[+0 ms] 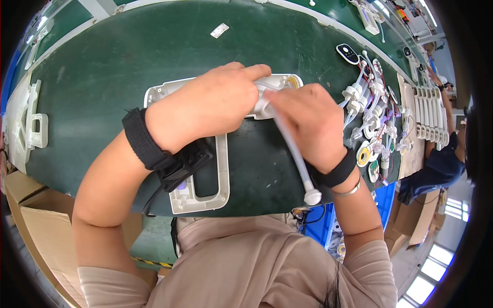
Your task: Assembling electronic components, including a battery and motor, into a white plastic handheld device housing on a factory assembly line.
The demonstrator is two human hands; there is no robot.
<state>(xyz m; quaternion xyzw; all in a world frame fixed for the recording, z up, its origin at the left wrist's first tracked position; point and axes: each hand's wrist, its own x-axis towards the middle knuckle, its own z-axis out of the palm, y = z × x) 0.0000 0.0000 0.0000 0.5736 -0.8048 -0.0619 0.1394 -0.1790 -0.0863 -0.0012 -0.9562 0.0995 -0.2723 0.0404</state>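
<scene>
A white plastic housing (281, 80) with a hollow inside lies on the green table, largely covered by my hands. My left hand (218, 100) rests over its middle with fingers bent around it; their tips are partly hidden. At its right end my right hand (310, 120) pinches a translucent tube (291, 143). From these fingers the tube hangs toward me and ends in a white round cap (312, 197). Below my left wrist lies a white frame-shaped plastic part (223, 174), partly covered by a black device strapped to that wrist.
Several pump-like parts with tubes and wires (372, 110) are heaped at the right. A small white piece (220, 31) lies toward the back. White shells (35, 123) sit at the left edge. Cardboard boxes (49, 220) and a blue crate (321, 226) flank me; a co-worker (436, 167) is far right.
</scene>
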